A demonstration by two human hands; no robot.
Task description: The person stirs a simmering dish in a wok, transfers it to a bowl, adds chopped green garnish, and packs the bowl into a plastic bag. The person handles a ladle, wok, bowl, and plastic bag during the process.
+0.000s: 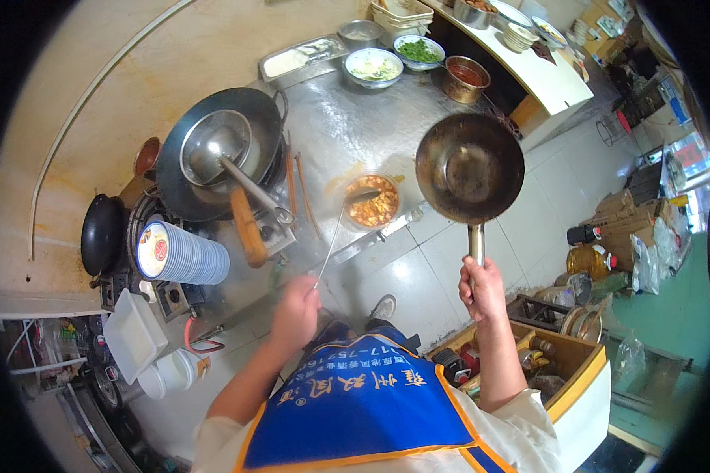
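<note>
My left hand [299,307], slightly blurred, is closed around the thin handle of a metal ladle [333,239]. The ladle's head rests in a round bowl [397,208] filled with chunky food in reddish-orange sauce [374,207]. That bowl stands near the front edge of the stainless-steel worktop [343,136]. With my right hand [482,287] I grip the metal handle of a small dark wok [469,168]. The wok is held up to the right of the bowl, its browned inside facing me and no food visible in it.
On the left, a large wok [171,189] holds a big metal strainer or scoop [216,139]. Stacked blue-rimmed bowls [198,254] lean nearby. Bowls of chopped greens [419,51] and a pot of red sauce [466,75] line the back. An open wooden drawer [574,360] sits lower right.
</note>
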